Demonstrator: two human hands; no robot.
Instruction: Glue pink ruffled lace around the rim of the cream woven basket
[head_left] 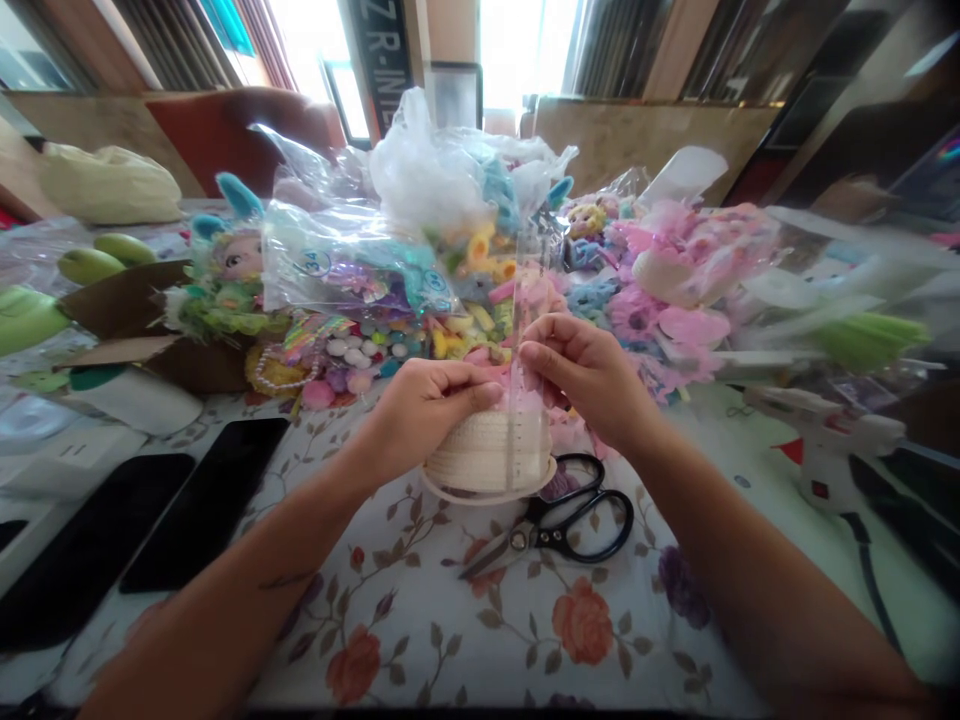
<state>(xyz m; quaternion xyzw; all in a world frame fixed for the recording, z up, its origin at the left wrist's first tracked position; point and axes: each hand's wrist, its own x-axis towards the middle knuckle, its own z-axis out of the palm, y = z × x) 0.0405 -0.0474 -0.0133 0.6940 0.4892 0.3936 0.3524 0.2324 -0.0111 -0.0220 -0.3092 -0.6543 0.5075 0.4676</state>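
Note:
A small cream woven straw hat (484,450) rests on the flowered tablecloth in the middle, its rim toward me. A clear ruler (517,420) stands upright against its side. My right hand (574,375) pinches the ruler above the hat, thumb and fingers pressed together. My left hand (442,400) is closed at the hat's upper left, thumb against the fingers; what lies between its fingertips is too small to make out. Black-handled scissors (559,525) lie just in front of the hat, blades pointing left.
Two black phones (206,500) lie at the left by a white roll (135,395). A glue gun (821,440) is at the right. Behind the hands are bagged trinkets (360,260), pink plush pieces (690,250), a doll (232,260) and a cardboard box (127,310).

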